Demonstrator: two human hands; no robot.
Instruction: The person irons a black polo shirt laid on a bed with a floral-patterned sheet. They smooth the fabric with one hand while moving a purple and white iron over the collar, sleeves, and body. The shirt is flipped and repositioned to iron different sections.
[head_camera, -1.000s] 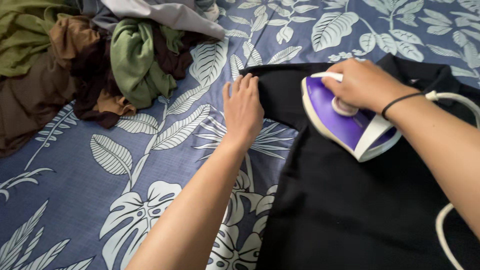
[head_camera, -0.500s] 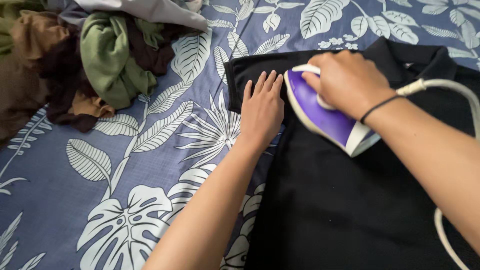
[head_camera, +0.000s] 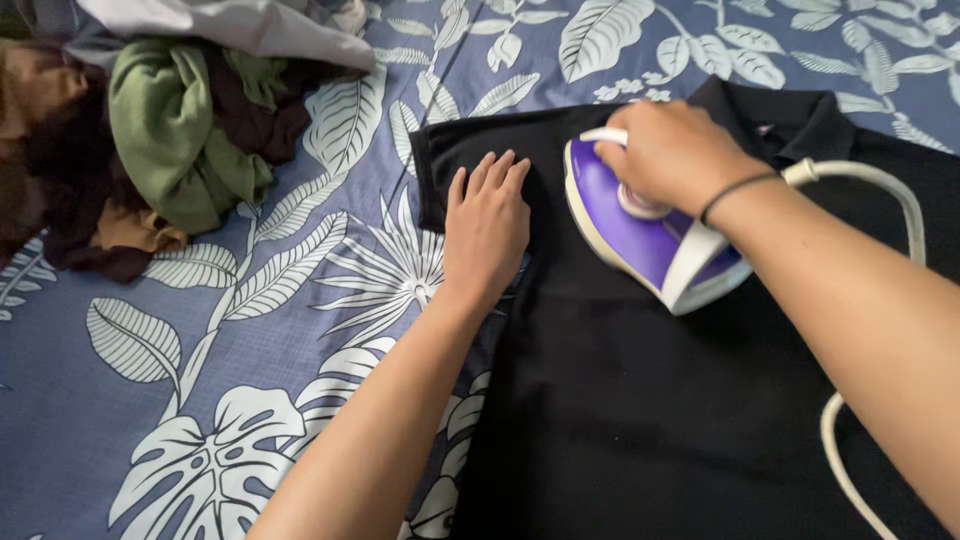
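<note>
**Iron Held on a Black Shirt, Cloth Pressed Flat Beside It**

A purple and white iron (head_camera: 645, 235) was seen in the upper centre of the frame, resting on a black shirt (head_camera: 660, 420). The shirt was spread over the right half of the picture, with its collar toward the upper right. The iron was judged to be rather heavy and rigid, with a hot sole that should not be touched; it is best taken by the top handle only. The shirt was judged to be soft, light and easily wrinkled, so it would shift if it was not held down.

The handle of the iron was gripped by the right hand (head_camera: 675, 155), with the fingers closed firmly around it. A thin dark band was worn on that wrist. The left hand (head_camera: 487, 225) was laid flat on the shirt just beside the iron, palm down, fingers stretched out and close together; nothing was held in it.

A white cord (head_camera: 880, 185) was led from the back of the iron along the right edge of the frame. Under the shirt a blue sheet with white leaves (head_camera: 200, 380) was spread. A pile of green, brown and grey clothes (head_camera: 160, 130) was left in the upper left corner, well apart from both hands.
</note>
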